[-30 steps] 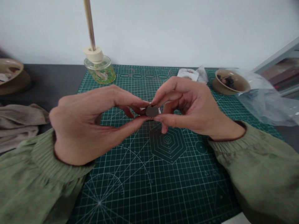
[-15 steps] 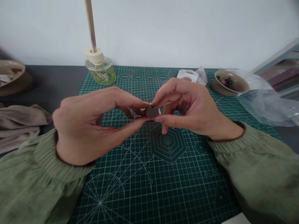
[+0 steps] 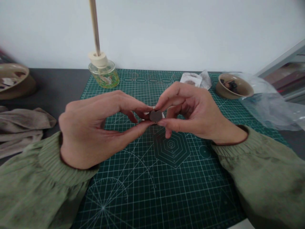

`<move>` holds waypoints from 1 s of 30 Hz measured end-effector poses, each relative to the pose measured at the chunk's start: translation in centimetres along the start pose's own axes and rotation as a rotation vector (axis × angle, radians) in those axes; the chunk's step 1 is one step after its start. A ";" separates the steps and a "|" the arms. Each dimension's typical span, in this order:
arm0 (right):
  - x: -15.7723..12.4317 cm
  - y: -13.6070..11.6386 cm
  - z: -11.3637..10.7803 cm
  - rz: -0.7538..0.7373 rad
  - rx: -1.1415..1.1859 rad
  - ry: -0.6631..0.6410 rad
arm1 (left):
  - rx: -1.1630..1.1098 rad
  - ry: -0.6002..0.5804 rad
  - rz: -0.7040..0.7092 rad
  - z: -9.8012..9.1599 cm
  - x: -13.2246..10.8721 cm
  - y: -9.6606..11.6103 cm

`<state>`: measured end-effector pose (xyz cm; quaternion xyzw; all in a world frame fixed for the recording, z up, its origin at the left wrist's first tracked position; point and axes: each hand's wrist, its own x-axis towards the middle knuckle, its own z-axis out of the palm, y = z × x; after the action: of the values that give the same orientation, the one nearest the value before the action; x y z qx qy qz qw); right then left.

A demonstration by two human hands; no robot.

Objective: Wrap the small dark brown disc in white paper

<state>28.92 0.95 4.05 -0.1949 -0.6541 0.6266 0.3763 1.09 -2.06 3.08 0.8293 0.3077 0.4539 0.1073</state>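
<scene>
The small dark piece (image 3: 155, 116) sits right above the middle of the green cutting mat (image 3: 171, 190). It is flat and roundish, and it is held up off the mat. The left hand (image 3: 95, 130) and the right hand (image 3: 193, 111) both pinch it. Each hand is closed up, with its fingertips pressed on the piece from its own side, so the two hands meet there. A bit of something white (image 3: 163, 114) peeks out just behind the piece, but it is too small to tell what it is.

Both arms wear a green sleeve with a bunched, stretchy cuff. The left sleeve (image 3: 47, 181) lies at the near left edge of the mat, and the right sleeve (image 3: 257, 168) lies at the near right edge. A hexagon shape (image 3: 171, 148) is printed on the mat, just under the hands.

A soft gray cloth (image 3: 21, 130) lies on the dark counter (image 3: 57, 86), left of the mat. A clear plastic bag (image 3: 269, 108) lies over the far right corner of the mat. A tan bowl (image 3: 234, 86) with dark bits in it sits at that same corner. A crumpled white paper (image 3: 192, 79) lies at the far edge of the mat. A glass jar (image 3: 104, 74) with a tall thin stick (image 3: 95, 25) stands at the far left corner of the mat. Another tan bowl (image 3: 11, 76) sits well left of the mat.
</scene>
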 end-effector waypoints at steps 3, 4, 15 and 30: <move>0.0 -0.2 0.2 0.043 -0.061 0.049 | 0.003 0.000 0.007 -0.1 0.0 0.1; 0.0 -0.3 0.3 0.062 -0.088 0.066 | 0.004 -0.003 -0.004 -0.1 0.0 0.1; -0.1 0.4 -0.1 -0.032 -0.284 0.127 | -0.008 -0.050 -0.114 0.1 -0.1 -0.3; -0.1 1.6 -2.1 -0.070 -1.111 0.006 | 0.147 -0.381 -0.086 0.5 -0.9 -3.3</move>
<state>30.18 2.57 2.36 -0.3439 -0.8911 0.1742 0.2395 -0.22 0.06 0.65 0.8919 0.3494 0.2601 0.1220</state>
